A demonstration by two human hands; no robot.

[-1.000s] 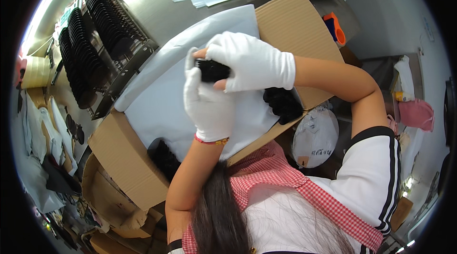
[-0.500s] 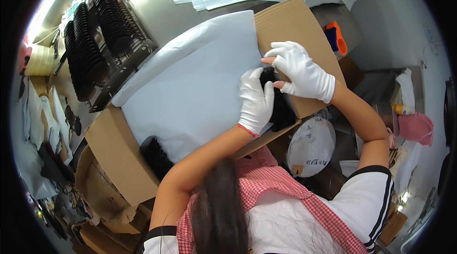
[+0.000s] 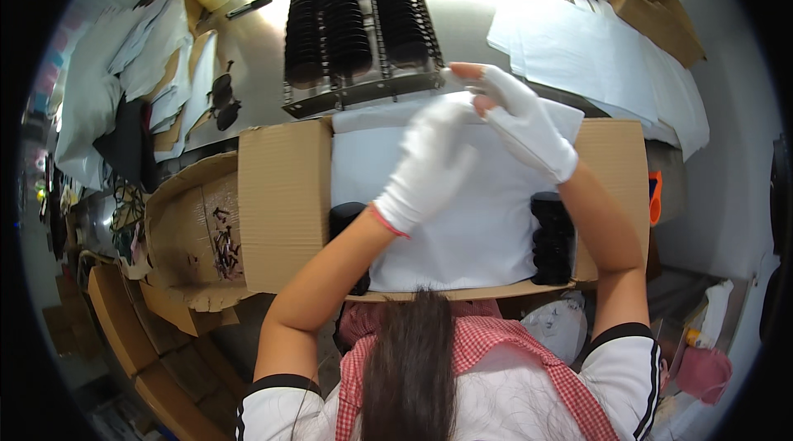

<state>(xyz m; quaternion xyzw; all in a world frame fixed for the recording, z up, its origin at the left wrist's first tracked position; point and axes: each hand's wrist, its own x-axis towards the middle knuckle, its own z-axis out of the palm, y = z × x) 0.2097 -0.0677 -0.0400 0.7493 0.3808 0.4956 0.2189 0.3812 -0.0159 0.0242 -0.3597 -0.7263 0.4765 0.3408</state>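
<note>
An open cardboard box (image 3: pixel 285 210) lies before me with its side flaps folded outward. A white sheet of paper (image 3: pixel 462 243) covers most of its inside. Black rounded pieces (image 3: pixel 552 239) show in a stack past the sheet's right edge, and others at its left edge, partly behind my left forearm. My left hand (image 3: pixel 429 164), white-gloved and smeared by motion, is over the paper. Beside it, my right hand (image 3: pixel 524 123) hangs over the sheet's far part, bare thumb and forefinger tips apart. I see nothing held in it. What lies beneath the sheet is hidden.
Beyond the box stands a metal rack (image 3: pixel 330 98) with rows of black discs. White sheets (image 3: pixel 595 69) are piled at the far right. A cardboard tray (image 3: pixel 186 226) with small dark pieces sits left; an orange tape dispenser (image 3: pixel 655 197) is right of the box.
My view has turned, so the box now sits straight before me. Both hands have left the box's right end and are over the paper's far part.
</note>
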